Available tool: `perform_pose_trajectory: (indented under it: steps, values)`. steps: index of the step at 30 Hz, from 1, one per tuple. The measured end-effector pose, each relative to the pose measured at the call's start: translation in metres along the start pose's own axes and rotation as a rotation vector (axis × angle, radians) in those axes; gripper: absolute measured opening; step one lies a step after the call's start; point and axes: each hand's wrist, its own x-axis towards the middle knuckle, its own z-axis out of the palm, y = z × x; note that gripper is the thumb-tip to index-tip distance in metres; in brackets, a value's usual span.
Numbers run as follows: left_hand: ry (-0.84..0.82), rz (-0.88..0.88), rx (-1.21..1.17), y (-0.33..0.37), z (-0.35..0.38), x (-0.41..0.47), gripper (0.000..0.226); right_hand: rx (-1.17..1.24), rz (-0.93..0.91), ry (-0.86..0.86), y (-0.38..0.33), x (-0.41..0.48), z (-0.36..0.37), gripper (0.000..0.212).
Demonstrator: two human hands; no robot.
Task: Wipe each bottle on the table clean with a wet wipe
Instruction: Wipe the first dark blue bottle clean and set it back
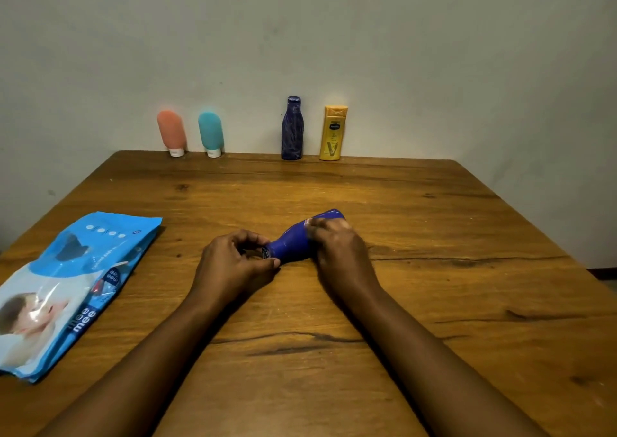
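Fingers of the left hand are curled, and together with the thumb they pinch the narrow cap end of the blue bottle. This bottle lies on its side on the wooden table, between the two hands, with its wide bottom pointing away to the right. The right hand is over the wide part of the bottle, its fingers bent down around it and close together. They are blurred, so I cannot tell how tight the grip is. At these fingertips a pale patch shows on the bottle, too blurred to tell what it is.

Far beyond the fingers, at the back edge of the table against the wall, four other bottles stand: an orange tube and a teal tube, both on their white caps, then a dark blue bottle and just beside it a yellow bottle. Well to the left of the left fingers a blue wipes pack lies flat on the table.
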Motion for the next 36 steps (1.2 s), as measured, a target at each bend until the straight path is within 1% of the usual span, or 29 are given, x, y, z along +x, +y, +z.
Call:
perform_pose_trajectory:
  steps: [2, 3, 7, 9, 11, 14, 15, 17, 18, 20, 22, 26, 29, 32, 36]
  values:
    - [-0.002, -0.006, -0.015, 0.000, -0.001, 0.000, 0.036, 0.007, -0.100, -0.014, -0.010, -0.004, 0.004, 0.040]
    - [-0.001, -0.005, -0.012, 0.000, -0.001, -0.001, 0.036, 0.001, -0.095, 0.002, -0.008, -0.001, 0.005, 0.041]
    - [0.001, 0.016, 0.012, 0.000, 0.000, -0.001, 0.036, -0.004, 0.151, 0.102, 0.034, 0.014, -0.002, 0.032]
    - [0.003, 0.018, 0.011, 0.000, -0.001, -0.002, 0.037, 0.046, 0.285, 0.120, 0.052, 0.017, -0.010, 0.027]
    - [0.003, 0.026, 0.017, 0.001, 0.000, -0.002, 0.037, 0.168, 0.410, 0.181, 0.059, 0.018, -0.019, 0.026]
    - [0.009, 0.038, 0.016, 0.000, 0.000, -0.002, 0.036, 0.399, 0.430, 0.293, 0.051, 0.016, -0.032, 0.025]
    - [0.012, 0.037, 0.017, 0.000, 0.000, -0.002, 0.036, 0.522, 0.433, 0.292, 0.042, 0.014, -0.034, 0.024]
    - [0.011, 0.032, 0.017, 0.000, 0.000, -0.001, 0.036, 0.772, 0.450, 0.205, 0.020, 0.007, -0.035, 0.022]
    - [0.009, 0.026, 0.017, 0.000, 0.001, 0.000, 0.036, 0.839, 0.445, 0.146, 0.010, 0.004, -0.033, 0.022]
    - [0.010, 0.010, 0.006, -0.001, 0.001, 0.000, 0.036, 0.869, 0.409, 0.043, -0.003, 0.002, -0.026, 0.023]
    - [0.021, -0.007, -0.005, -0.002, 0.002, 0.001, 0.036, 0.770, 0.335, 0.001, -0.006, 0.003, -0.021, 0.027]
    - [0.014, 0.001, 0.006, -0.002, 0.002, 0.001, 0.037, 0.330, 0.181, 0.021, 0.001, 0.009, -0.015, 0.023]
    - [0.009, 0.015, 0.021, 0.000, 0.002, 0.000, 0.037, 0.089, 0.078, 0.031, 0.005, 0.011, -0.014, 0.020]
    - [0.016, 0.018, -0.009, 0.002, 0.002, -0.002, 0.036, -0.023, 0.082, 0.001, 0.003, 0.011, -0.015, 0.024]
    - [0.015, 0.054, -0.025, 0.005, 0.001, -0.006, 0.037, -0.080, 0.114, -0.024, -0.002, 0.010, -0.019, 0.027]
